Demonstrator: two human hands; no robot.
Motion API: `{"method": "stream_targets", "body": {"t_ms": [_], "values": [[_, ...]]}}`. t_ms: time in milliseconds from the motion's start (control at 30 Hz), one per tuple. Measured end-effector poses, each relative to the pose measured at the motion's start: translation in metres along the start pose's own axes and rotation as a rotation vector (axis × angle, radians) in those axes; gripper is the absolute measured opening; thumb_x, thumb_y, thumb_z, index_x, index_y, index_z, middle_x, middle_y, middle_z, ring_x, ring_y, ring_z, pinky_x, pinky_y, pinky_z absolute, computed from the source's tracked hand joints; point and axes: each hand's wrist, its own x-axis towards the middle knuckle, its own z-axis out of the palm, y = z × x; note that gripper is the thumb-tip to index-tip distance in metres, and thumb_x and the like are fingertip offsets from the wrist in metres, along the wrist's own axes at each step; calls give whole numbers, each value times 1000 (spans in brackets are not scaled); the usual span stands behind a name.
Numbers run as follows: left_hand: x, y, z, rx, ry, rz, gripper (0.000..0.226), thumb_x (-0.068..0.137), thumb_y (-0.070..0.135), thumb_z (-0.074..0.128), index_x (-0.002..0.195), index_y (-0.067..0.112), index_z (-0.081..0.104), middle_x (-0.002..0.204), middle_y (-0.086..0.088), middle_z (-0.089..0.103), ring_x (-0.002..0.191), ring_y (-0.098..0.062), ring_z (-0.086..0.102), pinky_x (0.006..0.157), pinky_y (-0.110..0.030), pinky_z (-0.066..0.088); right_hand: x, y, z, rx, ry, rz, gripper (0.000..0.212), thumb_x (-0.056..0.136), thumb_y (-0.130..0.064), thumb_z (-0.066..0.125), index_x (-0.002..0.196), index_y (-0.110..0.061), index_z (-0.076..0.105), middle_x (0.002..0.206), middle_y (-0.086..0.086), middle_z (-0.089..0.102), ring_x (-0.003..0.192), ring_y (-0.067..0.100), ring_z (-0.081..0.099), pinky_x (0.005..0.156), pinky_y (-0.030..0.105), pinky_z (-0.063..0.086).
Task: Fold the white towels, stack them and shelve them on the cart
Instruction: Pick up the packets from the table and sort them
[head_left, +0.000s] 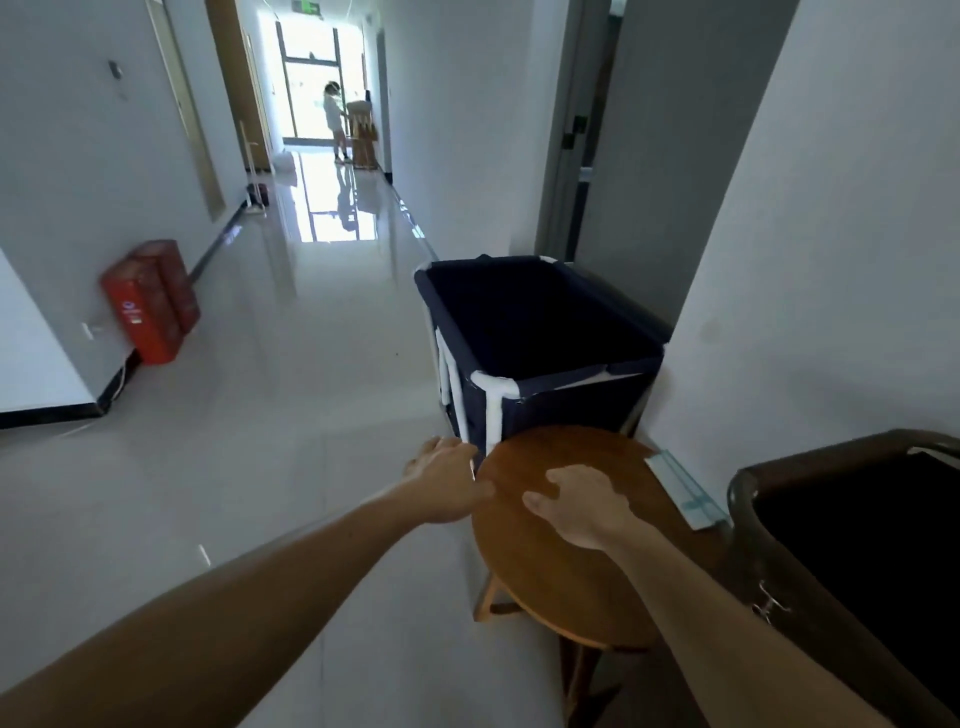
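A round wooden table (561, 582) stands in a corridor just in front of me. My left hand (449, 480) grips its left rim, thumb on top. My right hand (579, 506) rests flat on the tabletop with fingers spread. Behind the table stands a dark blue fabric hamper (524, 395) on a white tube frame; its inside looks dark and I see no towels in it. A dark bin or cart (810, 525) with a brown rim sits at the lower right. No white towel is in view.
White wall (810, 260) runs close on the right, with a grey door (587, 130) beyond the hamper. A red fire-extinguisher box (148, 304) leans on the left wall. A person (335, 119) stands far down the glossy-tiled corridor.
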Motion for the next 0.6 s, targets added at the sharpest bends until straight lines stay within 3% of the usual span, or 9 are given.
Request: {"method": "stream_targets", "body": {"t_ms": [200,400,500,600], "values": [[86,12,-16,-36,5,-3,53,89,43,57,134,15,52,145,-5,45,137,-23,34,106,-39,35,87,15,-18,10,17,33,66,96,-60,44,149,-20,39,153,5,39,142,27,34,113,53,33],[176,19,-4,-57,-99,59,62,88,46,56,142,19,47,151,-3,40,143,-25,28,111,-41,32,161,47,-17,35,-17,159,68,97,-58,44,150,-18,37,154,6,38,140,28,36,112,49,35],[237,21,9,-63,-132,121,72,76,56,48,136,16,54,146,-5,46,139,-28,36,111,-46,38,195,61,-17,47,-72,244,71,95,-61,42,149,-15,38,152,8,39,138,29,38,112,47,35],[292,26,11,-67,-236,212,74,83,50,53,149,18,40,156,-3,32,145,-24,27,115,-45,33,231,81,-23,77,-76,337,75,87,-70,38,137,-16,51,137,6,53,123,26,51,103,43,44]]}}
